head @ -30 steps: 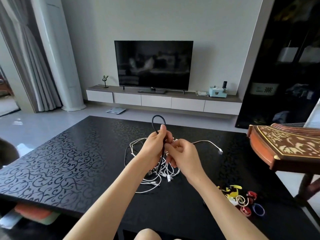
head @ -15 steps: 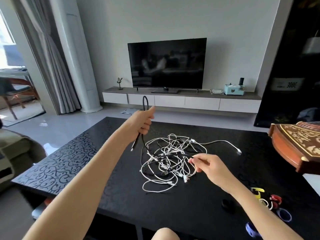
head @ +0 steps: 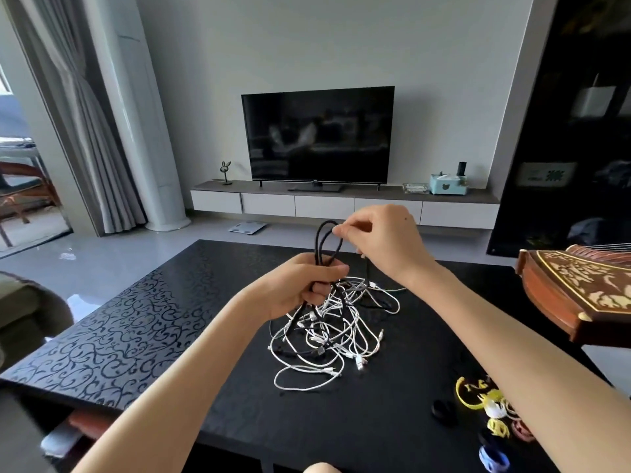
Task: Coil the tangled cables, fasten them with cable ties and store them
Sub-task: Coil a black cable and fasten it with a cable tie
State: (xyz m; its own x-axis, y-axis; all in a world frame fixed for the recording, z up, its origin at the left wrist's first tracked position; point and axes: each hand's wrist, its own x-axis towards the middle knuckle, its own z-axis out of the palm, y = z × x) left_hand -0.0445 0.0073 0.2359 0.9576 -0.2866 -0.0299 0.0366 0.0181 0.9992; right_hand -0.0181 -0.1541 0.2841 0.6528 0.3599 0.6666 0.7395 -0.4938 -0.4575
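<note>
A tangle of white and black cables (head: 333, 331) lies on the black patterned table (head: 136, 322). My left hand (head: 304, 285) is fisted around a black cable (head: 324, 242), holding its loops upright above the tangle. My right hand (head: 382, 238) pinches the top of those loops between thumb and forefinger. The black cable's lower end runs down into the pile. Several coloured cable ties (head: 491, 414) lie near the table's front right, partly hidden by my right forearm.
A carved wooden instrument (head: 580, 291) juts in over the table's right edge. Beyond the table stand a TV (head: 317, 134) on a low cabinet (head: 341, 203) and a white column (head: 143, 114). A sofa arm (head: 24, 308) sits at left.
My left hand has come back from the left and lowered over the tangle. My right hand rose from the pile and took hold of the black cable's loop top. The camera view shifted slightly.
</note>
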